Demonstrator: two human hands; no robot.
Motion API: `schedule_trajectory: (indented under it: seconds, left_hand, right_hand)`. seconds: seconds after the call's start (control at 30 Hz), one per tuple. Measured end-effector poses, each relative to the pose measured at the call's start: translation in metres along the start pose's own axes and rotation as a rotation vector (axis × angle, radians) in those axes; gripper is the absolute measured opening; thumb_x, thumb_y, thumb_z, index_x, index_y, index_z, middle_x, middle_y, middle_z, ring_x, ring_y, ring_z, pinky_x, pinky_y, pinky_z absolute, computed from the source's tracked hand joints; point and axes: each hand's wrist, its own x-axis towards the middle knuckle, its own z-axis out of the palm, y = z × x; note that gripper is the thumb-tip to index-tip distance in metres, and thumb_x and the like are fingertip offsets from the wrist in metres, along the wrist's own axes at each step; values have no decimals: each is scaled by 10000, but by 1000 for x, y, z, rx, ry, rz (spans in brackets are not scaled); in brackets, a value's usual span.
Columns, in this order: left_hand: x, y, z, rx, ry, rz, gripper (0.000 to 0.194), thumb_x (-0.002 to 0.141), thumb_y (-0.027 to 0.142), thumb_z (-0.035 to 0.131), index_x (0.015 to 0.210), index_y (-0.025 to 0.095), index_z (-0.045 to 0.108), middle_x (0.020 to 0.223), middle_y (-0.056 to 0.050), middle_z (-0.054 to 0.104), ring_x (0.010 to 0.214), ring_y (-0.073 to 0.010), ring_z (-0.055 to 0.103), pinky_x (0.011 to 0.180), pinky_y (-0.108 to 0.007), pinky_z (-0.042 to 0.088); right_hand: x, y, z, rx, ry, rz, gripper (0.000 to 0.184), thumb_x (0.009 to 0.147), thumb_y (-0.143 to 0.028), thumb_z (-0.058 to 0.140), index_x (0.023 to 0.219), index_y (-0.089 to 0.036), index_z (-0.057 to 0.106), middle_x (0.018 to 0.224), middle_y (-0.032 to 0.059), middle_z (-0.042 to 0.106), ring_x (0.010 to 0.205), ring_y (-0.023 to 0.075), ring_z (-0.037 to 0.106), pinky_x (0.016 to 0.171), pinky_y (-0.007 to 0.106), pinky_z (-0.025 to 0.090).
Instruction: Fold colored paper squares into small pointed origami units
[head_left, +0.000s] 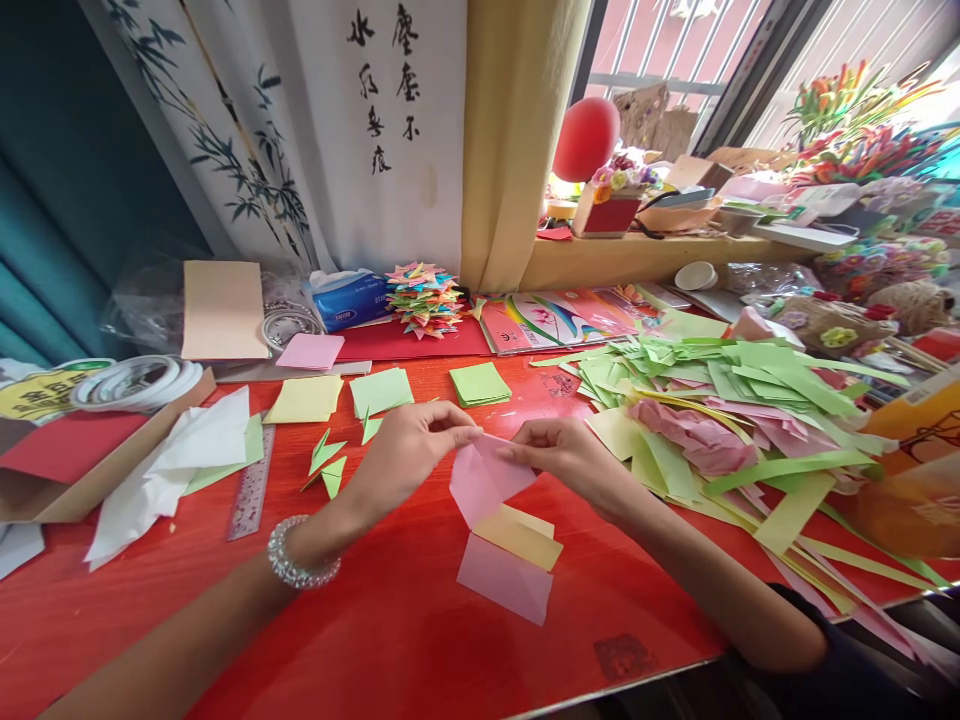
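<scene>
While the left hand pinches the top of a creased piece of pink paper between thumb and fingers, the right hand grasps its upper right part the same way. That piece is held before the middle of the glossy red table; whether its lower tip touches the surface, I cannot tell. Toward the near edge lie a folded yellow paper rectangle and a flat pink paper rectangle. Farther toward the back edge sits a stack of bright green paper squares; a loose heap of green paper strips spreads toward the right edge.
</scene>
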Motion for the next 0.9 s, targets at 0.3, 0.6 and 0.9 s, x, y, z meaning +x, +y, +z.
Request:
schedule_trajectory:
  seconds: [0.3, 0.6, 0.9]
  left_hand:
    - [4, 1, -1, -423, 86, -153, 208, 728, 336, 616, 795, 151, 548, 690, -8, 619, 645, -127, 623, 632, -242, 499]
    - [-1, 1, 8, -326, -67, -132, 288, 747, 410, 572, 841, 141, 613, 658, -23, 618, 588, -138, 604, 617, -274, 507]
    - [-4, 6, 8, -272, -75, -87, 335, 784, 442, 508, 933, 190, 670, 803, -40, 674, 717, -173, 625, 700, -277, 495]
  right_hand:
    - [2, -5, -5, 244, 89, -84, 327, 789, -445, 520, 970, -187, 606, 906, 64, 627, 778, 155, 587, 699, 272, 476]
    - [0, 3, 4, -26, 206, -174, 294, 785, -421, 519, 899, -191, 663, 648, -7, 544, 592, 126, 457, 521, 226, 360]
    - [-5, -5, 5, 37, 115, -183, 372, 812, -487, 453, 836, -196, 683, 695, 17, 564, 640, 150, 487, 596, 260, 410]
